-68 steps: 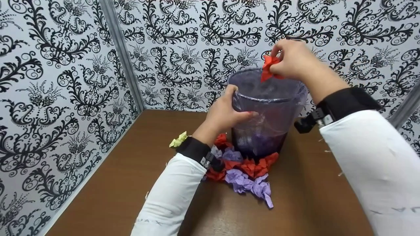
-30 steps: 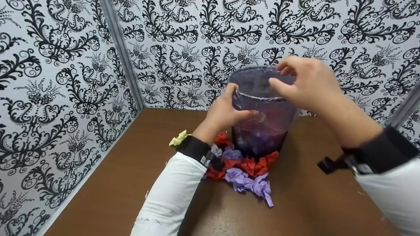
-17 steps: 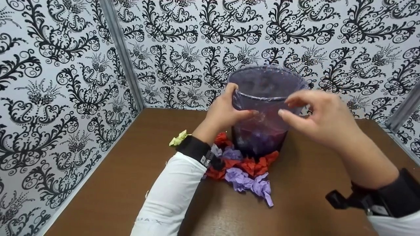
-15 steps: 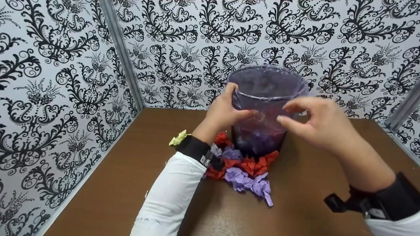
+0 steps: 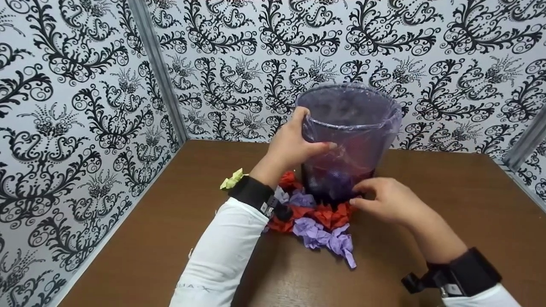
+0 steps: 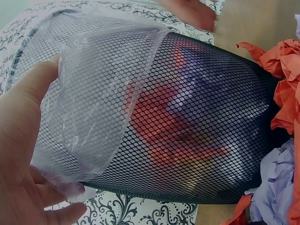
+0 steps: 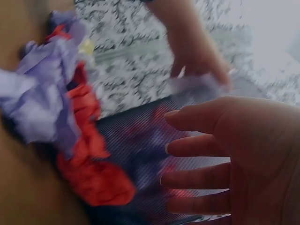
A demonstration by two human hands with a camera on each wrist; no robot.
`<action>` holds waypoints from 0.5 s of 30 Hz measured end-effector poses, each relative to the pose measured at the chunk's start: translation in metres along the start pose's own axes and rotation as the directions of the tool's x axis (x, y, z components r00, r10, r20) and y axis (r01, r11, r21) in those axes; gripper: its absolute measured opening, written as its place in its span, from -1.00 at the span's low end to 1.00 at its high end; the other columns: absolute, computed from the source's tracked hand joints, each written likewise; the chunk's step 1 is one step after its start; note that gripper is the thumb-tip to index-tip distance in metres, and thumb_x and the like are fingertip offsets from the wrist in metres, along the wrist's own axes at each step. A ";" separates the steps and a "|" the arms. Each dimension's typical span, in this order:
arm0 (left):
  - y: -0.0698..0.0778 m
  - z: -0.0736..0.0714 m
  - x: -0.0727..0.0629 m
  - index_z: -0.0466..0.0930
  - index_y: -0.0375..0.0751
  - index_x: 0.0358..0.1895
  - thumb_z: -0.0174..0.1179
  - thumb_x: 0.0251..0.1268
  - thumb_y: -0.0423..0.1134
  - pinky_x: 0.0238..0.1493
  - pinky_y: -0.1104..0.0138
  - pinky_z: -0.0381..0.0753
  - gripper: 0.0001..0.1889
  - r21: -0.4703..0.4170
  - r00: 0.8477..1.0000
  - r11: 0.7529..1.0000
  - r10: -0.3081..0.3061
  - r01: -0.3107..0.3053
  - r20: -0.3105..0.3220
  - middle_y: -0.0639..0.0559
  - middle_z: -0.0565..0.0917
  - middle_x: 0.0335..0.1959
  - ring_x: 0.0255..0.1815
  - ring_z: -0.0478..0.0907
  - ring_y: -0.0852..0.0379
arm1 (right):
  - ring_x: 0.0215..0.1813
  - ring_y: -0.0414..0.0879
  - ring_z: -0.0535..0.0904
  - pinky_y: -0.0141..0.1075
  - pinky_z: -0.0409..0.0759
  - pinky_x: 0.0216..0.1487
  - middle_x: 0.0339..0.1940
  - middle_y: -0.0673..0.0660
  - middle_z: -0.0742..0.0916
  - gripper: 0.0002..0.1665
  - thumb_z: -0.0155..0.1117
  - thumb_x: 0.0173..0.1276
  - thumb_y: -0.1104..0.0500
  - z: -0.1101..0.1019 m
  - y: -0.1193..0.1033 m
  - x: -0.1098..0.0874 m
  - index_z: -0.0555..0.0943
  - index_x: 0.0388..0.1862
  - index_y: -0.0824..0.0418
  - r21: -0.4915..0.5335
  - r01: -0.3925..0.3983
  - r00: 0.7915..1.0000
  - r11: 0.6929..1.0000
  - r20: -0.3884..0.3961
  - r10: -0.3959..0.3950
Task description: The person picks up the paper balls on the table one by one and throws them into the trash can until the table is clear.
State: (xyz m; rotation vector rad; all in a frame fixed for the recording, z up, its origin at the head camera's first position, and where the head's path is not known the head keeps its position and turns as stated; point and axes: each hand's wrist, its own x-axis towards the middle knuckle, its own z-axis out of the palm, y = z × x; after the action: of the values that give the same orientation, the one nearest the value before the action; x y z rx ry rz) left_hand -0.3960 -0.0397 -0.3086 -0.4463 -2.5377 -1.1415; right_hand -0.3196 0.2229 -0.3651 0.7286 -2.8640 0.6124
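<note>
A dark mesh waste bin (image 5: 328,181) lined with a clear plastic bag (image 5: 354,147) stands on the table, crumpled red, purple and yellowish paper showing through its mesh (image 6: 225,89). My left hand (image 5: 288,143) grips the bin and liner at the left of the rim, thumb over the outer side. Low beside the base is my right hand (image 5: 392,200), its thumb and fingers apart and holding nothing. The fingertips are right at the end of a red crumpled paper (image 5: 335,216); the right wrist view has this red paper (image 7: 101,183) just beyond the fingers.
Purple crumpled paper (image 5: 311,232) lies in front of the red pieces. More red paper (image 5: 289,181) and a pale piece (image 5: 281,195) sit beside the base. Yellow paper (image 5: 232,179) lies left of my left wrist. Patterned walls (image 5: 230,72) border the brown table (image 5: 170,238).
My right hand has released a red paper into the bin, drawn back from the opening and come down to the papers by the base. The left hand keeps its grip.
</note>
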 end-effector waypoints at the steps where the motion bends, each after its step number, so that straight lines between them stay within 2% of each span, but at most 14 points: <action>1: 0.000 0.000 0.000 0.27 0.29 0.19 0.61 -0.30 0.37 0.03 0.18 0.71 -0.06 0.000 1.000 1.000 -0.004 0.004 0.000 0.20 0.65 -0.16 -0.11 0.65 0.15 | 0.07 0.14 0.73 0.15 0.66 0.15 -0.01 0.13 0.82 -0.56 0.39 0.35 -0.15 0.004 0.003 0.001 0.75 0.04 0.10 0.001 0.001 1.000 1.000 0.003 -0.001; 9: -0.002 0.003 -0.002 0.26 0.30 0.20 0.61 -0.31 0.39 0.05 0.16 0.71 -0.05 -0.001 1.000 1.000 -0.012 0.012 0.003 0.22 0.65 -0.13 -0.09 0.64 0.16 | 0.01 0.13 0.74 0.12 0.68 0.10 -0.07 0.13 0.83 -0.60 0.39 0.33 -0.10 0.025 0.013 0.001 0.75 0.01 0.10 -0.019 -0.019 0.999 1.000 0.026 0.019; 15: -0.001 0.002 0.001 0.27 0.30 0.22 0.61 -0.34 0.40 0.02 0.16 0.72 -0.03 0.010 1.000 1.000 -0.011 0.011 -0.013 0.20 0.65 -0.14 -0.11 0.65 0.15 | -0.05 0.07 0.74 0.06 0.69 0.05 -0.15 0.06 0.82 -0.65 0.41 0.30 -0.10 0.035 0.016 0.004 0.76 -0.07 0.08 -0.063 0.023 1.000 0.998 0.021 -0.022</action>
State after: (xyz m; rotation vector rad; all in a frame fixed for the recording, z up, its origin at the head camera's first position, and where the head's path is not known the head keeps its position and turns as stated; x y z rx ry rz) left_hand -0.3977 -0.0392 -0.3102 -0.4214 -2.5369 -1.1320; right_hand -0.3316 0.2192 -0.4017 0.7607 -2.8748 0.5122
